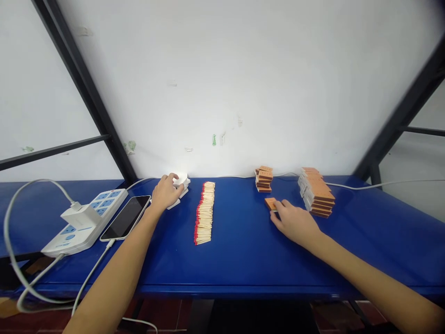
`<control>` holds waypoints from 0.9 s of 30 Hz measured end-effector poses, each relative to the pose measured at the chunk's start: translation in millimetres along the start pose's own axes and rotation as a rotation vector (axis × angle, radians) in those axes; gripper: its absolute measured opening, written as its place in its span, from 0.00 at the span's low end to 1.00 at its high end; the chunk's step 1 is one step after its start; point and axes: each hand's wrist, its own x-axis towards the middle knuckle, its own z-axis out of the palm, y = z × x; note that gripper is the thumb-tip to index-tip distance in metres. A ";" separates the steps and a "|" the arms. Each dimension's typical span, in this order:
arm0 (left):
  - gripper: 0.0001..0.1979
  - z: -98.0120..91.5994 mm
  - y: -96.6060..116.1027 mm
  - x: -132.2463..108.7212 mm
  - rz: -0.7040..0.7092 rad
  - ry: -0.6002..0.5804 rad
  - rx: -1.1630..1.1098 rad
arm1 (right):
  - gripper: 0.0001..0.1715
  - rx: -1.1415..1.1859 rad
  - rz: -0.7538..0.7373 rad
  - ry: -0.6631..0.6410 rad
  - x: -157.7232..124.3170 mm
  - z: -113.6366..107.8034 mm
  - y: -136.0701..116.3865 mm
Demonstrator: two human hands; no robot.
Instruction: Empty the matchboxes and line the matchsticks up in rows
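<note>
I had the right grip [295,220] pinching one end of an orange matchbox [270,202] at the blue counter [239,260], just in front of the smaller matchbox stack [264,180]. The larger pile [317,191] stood to its right. My left grip [166,191] reached over the white pieces [184,183]; I could not tell whether its fingers pinched any. Red-tipped matches [206,213] lay in a row between both hands.

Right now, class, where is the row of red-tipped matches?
In the head view, the row of matches lies left of centre on the blue table, between the left hand and the right hand.
</note>
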 end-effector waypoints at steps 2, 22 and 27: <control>0.18 -0.8 0.2 -0.2 -0.051 0.010 0.035 | 0.21 -0.042 0.077 -0.034 0.4 -1.1 6.1; 0.15 -7.8 1.8 8.1 -0.110 0.218 -0.230 | 0.22 0.023 0.181 0.328 -0.3 -36.4 48.1; 0.20 -14.7 9.9 6.2 -0.112 0.263 -0.574 | 0.36 -0.046 0.412 0.251 -27.5 -25.2 85.1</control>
